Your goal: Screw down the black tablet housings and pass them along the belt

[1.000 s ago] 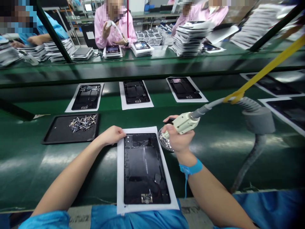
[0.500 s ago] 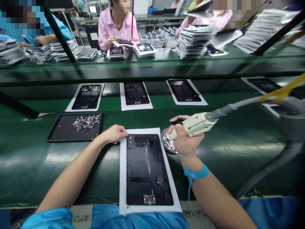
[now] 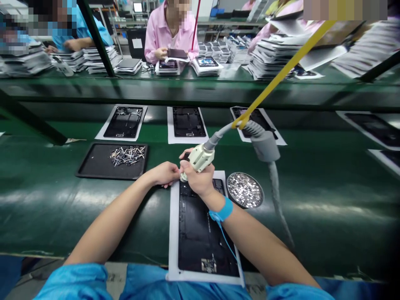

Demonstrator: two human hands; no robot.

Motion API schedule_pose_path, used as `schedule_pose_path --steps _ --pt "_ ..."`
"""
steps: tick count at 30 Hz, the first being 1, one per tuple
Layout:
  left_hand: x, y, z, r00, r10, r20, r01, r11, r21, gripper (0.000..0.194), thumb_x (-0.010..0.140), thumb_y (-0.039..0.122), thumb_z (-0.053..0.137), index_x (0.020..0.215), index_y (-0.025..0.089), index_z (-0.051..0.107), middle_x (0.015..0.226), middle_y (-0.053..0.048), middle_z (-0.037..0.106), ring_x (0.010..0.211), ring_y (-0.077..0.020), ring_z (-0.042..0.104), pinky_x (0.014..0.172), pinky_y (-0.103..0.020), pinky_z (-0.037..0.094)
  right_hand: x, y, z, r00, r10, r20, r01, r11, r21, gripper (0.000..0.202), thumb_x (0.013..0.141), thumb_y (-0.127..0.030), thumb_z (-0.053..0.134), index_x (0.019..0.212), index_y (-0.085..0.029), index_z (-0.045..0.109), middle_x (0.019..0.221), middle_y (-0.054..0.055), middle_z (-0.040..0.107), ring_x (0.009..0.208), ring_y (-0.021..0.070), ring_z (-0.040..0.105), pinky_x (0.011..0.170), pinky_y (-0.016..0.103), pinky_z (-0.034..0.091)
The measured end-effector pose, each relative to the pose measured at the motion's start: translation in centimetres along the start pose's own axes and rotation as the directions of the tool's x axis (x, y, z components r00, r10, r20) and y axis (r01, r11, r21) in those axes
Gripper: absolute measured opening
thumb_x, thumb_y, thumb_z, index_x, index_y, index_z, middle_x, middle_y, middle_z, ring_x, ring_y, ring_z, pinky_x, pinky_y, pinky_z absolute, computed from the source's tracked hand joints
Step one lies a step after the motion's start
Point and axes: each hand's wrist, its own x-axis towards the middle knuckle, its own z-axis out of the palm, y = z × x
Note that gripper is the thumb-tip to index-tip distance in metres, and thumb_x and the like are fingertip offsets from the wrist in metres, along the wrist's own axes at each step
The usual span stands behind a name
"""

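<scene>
In my right hand point(image 3: 201, 179) is a cream electric screwdriver point(image 3: 200, 158), its lower end at the upper left corner of an open black tablet housing point(image 3: 200, 221). The housing lies on a white sheet point(image 3: 174, 233) before me, its upper part hidden by my right hand and forearm. My left hand point(image 3: 165, 173) is closed, fingertips pinched together beside the screwdriver's tip at that same corner. Whatever sits between those fingertips is too small to tell. Right of the housing stands a round dish point(image 3: 245, 190) of small shiny metal pieces.
A black tray point(image 3: 96, 162) with a heap of small strip-like parts is to the left. Several tablet housings point(image 3: 186, 121) on white sheets line the far side. A yellow strap point(image 3: 287, 68) holds the grey cable point(image 3: 275, 200). Across the bench, a person in pink point(image 3: 170, 33) handles a dark panel.
My right hand has brought the screwdriver left from the dish to the housing's upper left corner, beside my left hand. The yellow strap and cable swung left with it. The view shifted slightly.
</scene>
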Motion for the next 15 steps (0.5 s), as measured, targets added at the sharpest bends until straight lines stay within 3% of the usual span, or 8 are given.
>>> schedule_pose_path --steps 5,15 --pt "0.5 -0.5 0.0 0.999 0.035 0.029 -0.034 0.999 -0.037 0.021 0.088 0.02 0.061 0.069 0.019 0.052 0.045 0.005 0.051 0.034 -0.0087 0.045 0.034 -0.018 0.033 -0.1 0.5 0.1 1.0 0.013 0.014 -0.012 0.999 -0.035 0.028 0.086 -0.044 0.075 0.1 -0.022 0.065 0.064 -0.003 0.065 0.063 0.0176 0.068 0.063 0.033 0.06" --pt "0.7 -0.8 0.0 0.998 0.033 0.045 -0.031 0.999 -0.029 0.025 0.086 0.017 0.059 0.063 0.019 0.05 0.045 0.003 0.05 0.035 -0.0091 0.046 0.034 -0.019 0.032 -0.4 1.6 0.2 1.0 0.02 0.015 -0.019 0.996 -0.084 0.024 0.085 -0.041 0.074 0.098 -0.022 0.065 0.073 -0.001 0.067 0.068 0.0175 0.068 0.069 0.034 0.06"
